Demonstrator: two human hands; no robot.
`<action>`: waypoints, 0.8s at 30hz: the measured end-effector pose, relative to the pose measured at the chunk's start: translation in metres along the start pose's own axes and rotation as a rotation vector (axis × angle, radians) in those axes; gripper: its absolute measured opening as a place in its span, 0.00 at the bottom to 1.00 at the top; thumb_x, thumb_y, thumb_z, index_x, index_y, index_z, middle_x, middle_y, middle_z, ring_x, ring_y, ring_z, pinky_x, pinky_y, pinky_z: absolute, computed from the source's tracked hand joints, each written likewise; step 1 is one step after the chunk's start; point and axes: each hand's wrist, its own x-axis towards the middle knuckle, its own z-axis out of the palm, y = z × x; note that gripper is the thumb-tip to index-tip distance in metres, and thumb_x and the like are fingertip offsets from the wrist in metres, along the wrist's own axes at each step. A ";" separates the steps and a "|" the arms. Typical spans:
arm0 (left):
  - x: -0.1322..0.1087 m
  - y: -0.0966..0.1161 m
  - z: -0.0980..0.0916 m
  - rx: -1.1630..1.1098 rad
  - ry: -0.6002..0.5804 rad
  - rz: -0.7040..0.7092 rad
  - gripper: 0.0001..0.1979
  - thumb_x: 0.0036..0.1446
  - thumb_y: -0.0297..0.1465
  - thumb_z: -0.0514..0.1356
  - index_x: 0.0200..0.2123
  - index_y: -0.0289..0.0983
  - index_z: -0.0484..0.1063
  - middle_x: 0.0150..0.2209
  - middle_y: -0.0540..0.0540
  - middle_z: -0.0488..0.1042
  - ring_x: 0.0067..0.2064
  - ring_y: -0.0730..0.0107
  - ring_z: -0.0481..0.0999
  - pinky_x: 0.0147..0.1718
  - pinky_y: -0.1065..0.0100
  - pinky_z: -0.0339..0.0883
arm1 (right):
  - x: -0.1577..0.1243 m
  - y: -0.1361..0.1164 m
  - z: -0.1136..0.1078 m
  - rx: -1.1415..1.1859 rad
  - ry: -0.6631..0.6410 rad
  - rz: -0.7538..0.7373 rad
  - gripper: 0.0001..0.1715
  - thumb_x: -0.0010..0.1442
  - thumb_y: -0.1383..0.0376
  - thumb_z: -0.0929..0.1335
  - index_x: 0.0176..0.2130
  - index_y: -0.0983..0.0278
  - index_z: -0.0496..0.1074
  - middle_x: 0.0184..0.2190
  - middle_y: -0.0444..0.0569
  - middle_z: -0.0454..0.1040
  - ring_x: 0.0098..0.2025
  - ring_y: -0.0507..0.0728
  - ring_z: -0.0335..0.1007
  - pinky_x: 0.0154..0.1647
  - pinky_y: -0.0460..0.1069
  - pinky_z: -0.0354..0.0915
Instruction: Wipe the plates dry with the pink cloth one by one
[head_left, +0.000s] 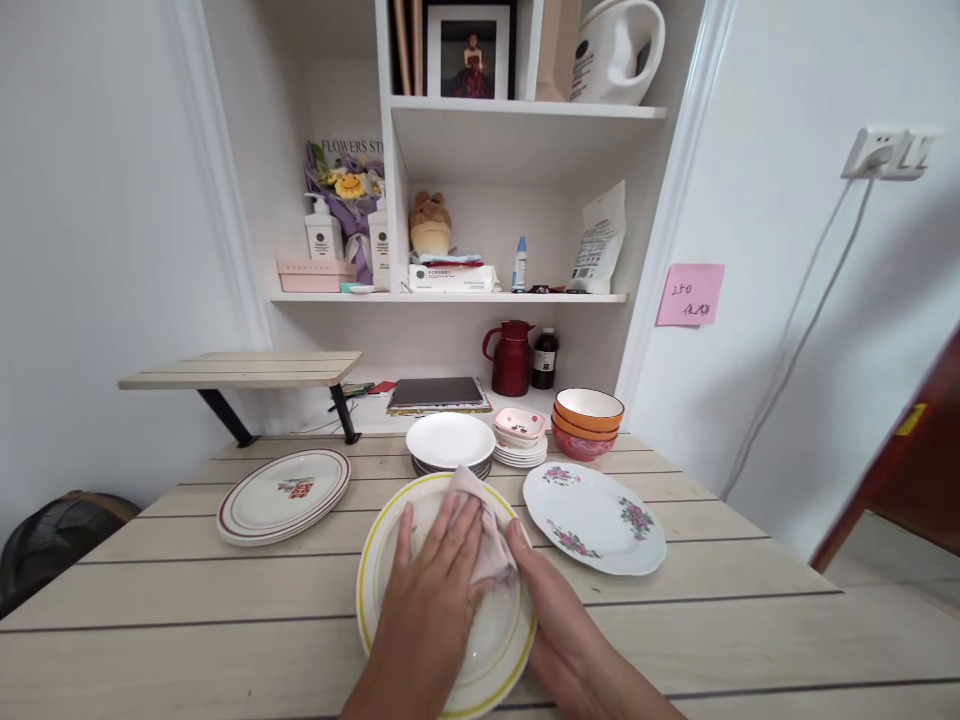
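The left hand (439,580) is laid flat, fingers spread, on a pinkish cloth (491,540) spread over the yellow-rimmed plate (375,575), which is set at the near middle of the slatted wooden table (187,610). The right hand (559,625) is placed at the plate's right rim, thumb against the cloth; how far its fingers are curled cannot be told. Empty orange bowls (589,427) are stacked below the alcove shelves (450,297).

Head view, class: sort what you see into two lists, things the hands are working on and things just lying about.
In use: left hand flat on the cloth; yellow-rimmed plate beneath; right hand at its rim.
Lying about: flowered plate; red-rimmed plates; white plate stack; orange bowls; red jug.
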 end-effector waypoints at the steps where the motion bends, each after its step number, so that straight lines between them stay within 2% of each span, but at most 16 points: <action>1: 0.000 -0.003 0.000 0.029 0.007 -0.041 0.24 0.64 0.35 0.50 0.62 0.39 0.57 0.64 0.47 0.58 0.67 0.59 0.51 0.63 0.43 0.40 | 0.000 0.001 0.001 0.022 -0.013 0.007 0.31 0.61 0.52 0.65 0.57 0.69 0.66 0.49 0.58 0.76 0.53 0.60 0.71 0.55 0.55 0.64; 4: -0.001 -0.013 0.002 0.098 0.016 -0.154 0.21 0.64 0.35 0.49 0.59 0.37 0.62 0.64 0.44 0.59 0.66 0.56 0.53 0.62 0.41 0.38 | 0.002 -0.007 0.002 0.085 0.012 -0.011 0.32 0.61 0.53 0.65 0.58 0.69 0.65 0.49 0.58 0.76 0.53 0.61 0.70 0.56 0.57 0.63; 7: -0.002 -0.017 0.002 0.140 0.046 -0.176 0.20 0.63 0.35 0.49 0.56 0.35 0.65 0.62 0.41 0.62 0.64 0.54 0.58 0.61 0.42 0.43 | 0.004 -0.024 -0.001 0.118 0.126 -0.098 0.32 0.61 0.53 0.65 0.59 0.67 0.63 0.50 0.57 0.75 0.53 0.61 0.70 0.56 0.58 0.63; 9: -0.003 -0.012 0.003 0.143 0.073 -0.114 0.21 0.63 0.34 0.50 0.56 0.33 0.65 0.62 0.41 0.63 0.63 0.55 0.60 0.60 0.45 0.50 | 0.005 -0.036 -0.004 0.140 0.189 -0.143 0.33 0.61 0.52 0.64 0.60 0.66 0.62 0.51 0.56 0.74 0.54 0.62 0.69 0.56 0.59 0.63; 12: -0.003 0.002 0.002 0.080 0.081 0.037 0.23 0.63 0.35 0.51 0.58 0.31 0.62 0.63 0.42 0.61 0.64 0.57 0.59 0.58 0.52 0.57 | 0.004 -0.048 -0.007 0.176 0.211 -0.173 0.35 0.62 0.49 0.62 0.61 0.66 0.61 0.54 0.56 0.72 0.56 0.62 0.68 0.56 0.59 0.63; 15: -0.003 0.014 0.002 -0.044 0.036 0.171 0.26 0.62 0.34 0.53 0.62 0.33 0.57 0.65 0.45 0.57 0.66 0.61 0.54 0.59 0.56 0.58 | 0.001 -0.047 -0.005 0.152 0.167 -0.149 0.36 0.61 0.49 0.63 0.59 0.69 0.63 0.53 0.59 0.72 0.56 0.62 0.68 0.56 0.58 0.64; 17: -0.003 0.015 0.002 -0.119 -0.010 0.201 0.27 0.62 0.33 0.53 0.63 0.35 0.53 0.65 0.47 0.55 0.66 0.63 0.52 0.60 0.57 0.58 | -0.001 -0.039 -0.003 0.112 0.142 -0.135 0.34 0.61 0.51 0.65 0.59 0.69 0.63 0.52 0.59 0.73 0.55 0.62 0.69 0.56 0.57 0.64; 20: -0.003 0.006 0.003 -0.139 -0.050 0.120 0.28 0.63 0.34 0.52 0.65 0.37 0.50 0.65 0.48 0.55 0.67 0.64 0.51 0.60 0.55 0.56 | -0.003 -0.023 0.001 0.071 0.101 -0.126 0.32 0.60 0.55 0.67 0.59 0.66 0.63 0.51 0.56 0.75 0.53 0.61 0.70 0.56 0.57 0.64; 24: -0.002 -0.012 0.003 -0.010 -0.029 -0.117 0.24 0.64 0.35 0.50 0.62 0.37 0.58 0.64 0.45 0.58 0.65 0.60 0.55 0.61 0.50 0.53 | -0.003 -0.011 0.003 0.072 0.046 -0.048 0.33 0.59 0.55 0.68 0.59 0.67 0.63 0.49 0.57 0.76 0.52 0.61 0.71 0.56 0.57 0.63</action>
